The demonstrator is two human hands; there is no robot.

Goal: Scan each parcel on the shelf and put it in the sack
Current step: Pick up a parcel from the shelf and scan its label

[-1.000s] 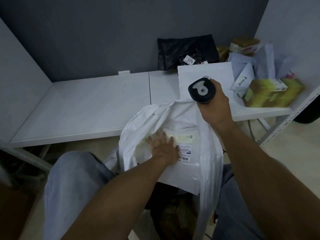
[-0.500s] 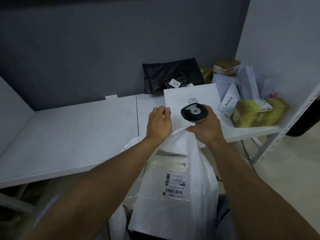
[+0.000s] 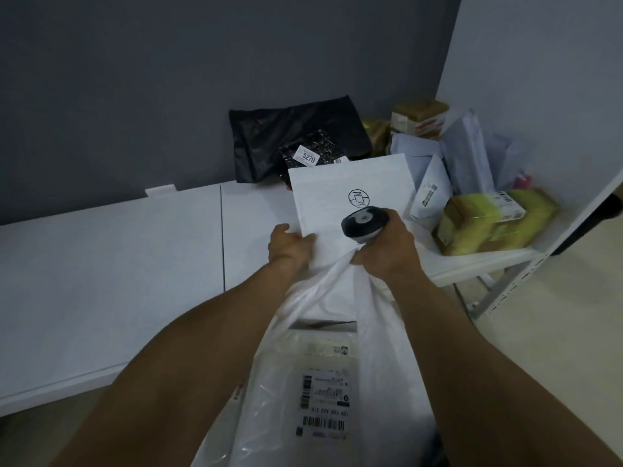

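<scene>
Head view: the left hand (image 3: 289, 246) pinches the near left edge of a white envelope (image 3: 350, 200) lying at the shelf's (image 3: 135, 257) front edge. The right hand (image 3: 387, 252) grips the scanner (image 3: 362, 222) and the sack's (image 3: 381, 348) rim, with a labelled parcel (image 3: 323, 396) inside.

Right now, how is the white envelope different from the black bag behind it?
The white envelope lies flat and smooth; the black bag leans crumpled against the wall. The left hand grips the white envelope; no hand touches the black bag. Both sit on the shelf.
</scene>
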